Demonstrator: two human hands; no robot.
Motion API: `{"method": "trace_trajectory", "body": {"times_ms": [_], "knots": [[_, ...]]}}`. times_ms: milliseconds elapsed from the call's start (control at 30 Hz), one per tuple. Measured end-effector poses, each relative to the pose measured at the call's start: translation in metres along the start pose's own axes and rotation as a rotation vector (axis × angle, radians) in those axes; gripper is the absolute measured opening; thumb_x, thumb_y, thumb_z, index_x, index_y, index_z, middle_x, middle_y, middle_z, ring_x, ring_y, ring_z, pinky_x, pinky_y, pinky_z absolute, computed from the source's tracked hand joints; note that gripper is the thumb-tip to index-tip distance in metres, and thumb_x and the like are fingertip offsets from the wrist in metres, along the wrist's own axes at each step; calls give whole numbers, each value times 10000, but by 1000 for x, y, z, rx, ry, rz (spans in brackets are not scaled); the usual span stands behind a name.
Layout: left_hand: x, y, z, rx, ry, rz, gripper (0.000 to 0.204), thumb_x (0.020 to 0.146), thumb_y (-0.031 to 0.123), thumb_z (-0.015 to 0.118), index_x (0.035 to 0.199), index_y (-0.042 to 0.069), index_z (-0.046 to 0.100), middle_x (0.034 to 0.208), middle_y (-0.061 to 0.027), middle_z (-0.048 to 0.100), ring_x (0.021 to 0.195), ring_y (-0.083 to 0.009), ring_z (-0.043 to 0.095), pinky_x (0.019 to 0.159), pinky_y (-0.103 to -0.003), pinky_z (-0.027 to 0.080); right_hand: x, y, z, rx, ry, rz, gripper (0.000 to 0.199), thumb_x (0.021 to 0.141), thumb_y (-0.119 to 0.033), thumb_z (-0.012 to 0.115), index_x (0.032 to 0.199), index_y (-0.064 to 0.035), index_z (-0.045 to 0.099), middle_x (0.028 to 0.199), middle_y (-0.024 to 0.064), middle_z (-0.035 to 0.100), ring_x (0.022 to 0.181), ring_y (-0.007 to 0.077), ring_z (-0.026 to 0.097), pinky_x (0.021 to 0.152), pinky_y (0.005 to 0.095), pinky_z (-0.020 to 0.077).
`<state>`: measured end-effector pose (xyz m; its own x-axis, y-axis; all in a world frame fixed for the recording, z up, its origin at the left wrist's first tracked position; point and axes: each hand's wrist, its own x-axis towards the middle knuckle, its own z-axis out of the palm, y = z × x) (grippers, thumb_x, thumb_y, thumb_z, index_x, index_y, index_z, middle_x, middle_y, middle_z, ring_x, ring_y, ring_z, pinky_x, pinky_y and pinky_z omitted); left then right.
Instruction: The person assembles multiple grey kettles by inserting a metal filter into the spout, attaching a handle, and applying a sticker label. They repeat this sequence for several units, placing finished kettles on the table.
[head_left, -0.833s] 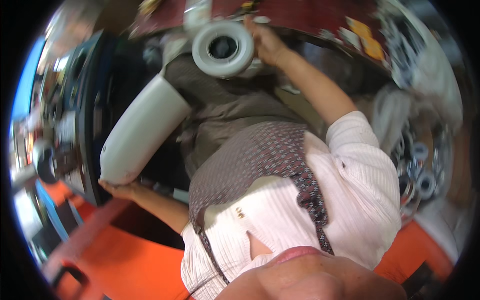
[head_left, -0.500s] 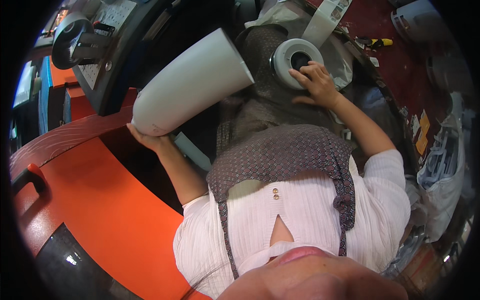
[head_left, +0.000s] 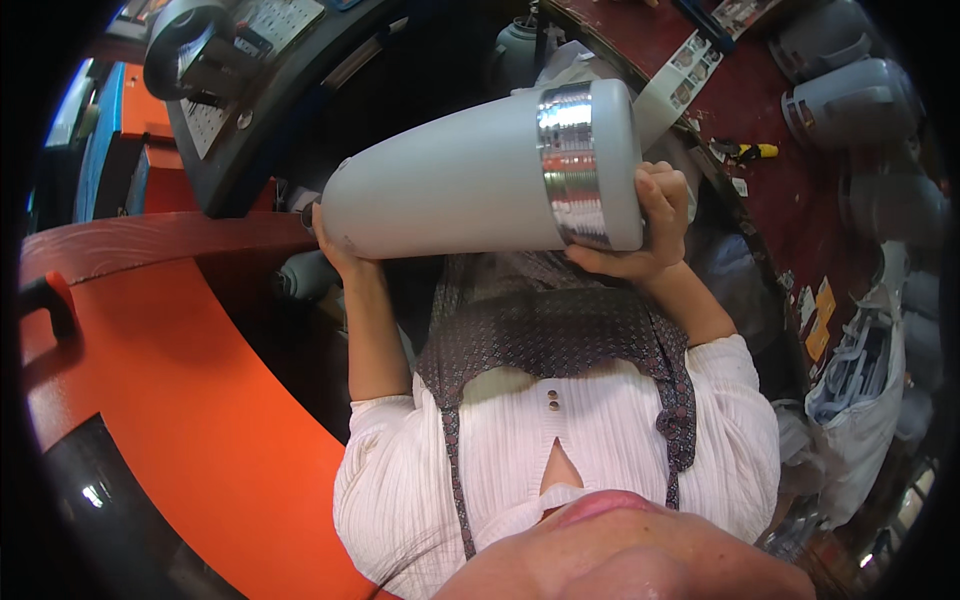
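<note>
A pale grey vacuum jug body [head_left: 440, 185] lies nearly level across my lap, its rounded end to the left. My left hand [head_left: 342, 240] cups that rounded end from below. At the wide right end sits a shiny chrome band [head_left: 572, 165], with a pale ring [head_left: 615, 165] beyond it. My right hand [head_left: 655, 225] grips this ring, thumb below near the band and fingers curled over the end face. The end face itself is turned away, so its opening is hidden.
On the left stand an orange panel [head_left: 190, 370] and a dark machine table [head_left: 270, 100] with a metal cylinder. At right, a red bench [head_left: 740, 100] bears a yellow-handled cutter [head_left: 757, 151] and several jugs [head_left: 850, 100]. A white bag [head_left: 860, 400] of grey plastic parts hangs below.
The ring with its chrome band has come from my lap onto the jug body's wide end. The body has swung closer to level, and my right hand has moved up and right.
</note>
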<state>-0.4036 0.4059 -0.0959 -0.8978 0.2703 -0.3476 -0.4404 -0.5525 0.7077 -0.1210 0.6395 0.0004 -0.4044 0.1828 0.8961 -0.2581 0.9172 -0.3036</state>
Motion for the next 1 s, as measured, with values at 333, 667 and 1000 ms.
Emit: {"method": "trace_trajectory", "body": {"times_ms": [333,667,1000], "knots": [[-19,46,59,-6,-296,296,501,930,467,495,1146,29,609,1088,-136,655,1014,-283,652,854,-403,554,8,79,-14,518,163,529,706,882,-447,737,1396,-2,545,1151,112,681,1108,184,633,952,318,512],[2,28,45,-199,-423,145,360,962,412,492,1032,99,657,1010,-67,680,944,-249,656,846,-414,543,56,76,-8,607,-94,623,1135,806,-891,339,1598,-96,168,1601,158,298,1495,325,256,1222,478,227],[-10,24,50,148,-294,276,442,978,396,440,1139,37,639,1147,-127,669,1052,-286,635,911,-423,520,50,66,-56,792,175,512,932,956,-673,433,1593,-43,172,1640,95,253,1483,265,249,1236,402,148]]}}
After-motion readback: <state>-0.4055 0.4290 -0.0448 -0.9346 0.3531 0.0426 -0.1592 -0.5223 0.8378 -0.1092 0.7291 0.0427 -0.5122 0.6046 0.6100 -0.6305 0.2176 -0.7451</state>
